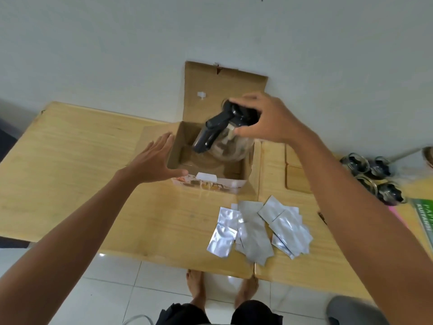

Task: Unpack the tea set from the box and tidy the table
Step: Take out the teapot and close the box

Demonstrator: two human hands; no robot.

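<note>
An open cardboard box point(178, 146) stands at the back middle of the wooden table point(70, 160), its lid flap up against the wall. My right hand point(264, 118) grips the black lid of a glass teapot point(229, 148) with a black handle, held tilted above the box opening. My left hand point(154, 160) is flat and open, resting against the box's left front corner. Several glass cups with black parts point(372, 174) stand on the table at the far right.
Several silver foil sachets point(257, 231) lie scattered on the table in front of the box. A green and pink item point(421, 219) lies at the right edge. My bare feet point(196, 287) stand on white floor tiles below the table's front edge.
</note>
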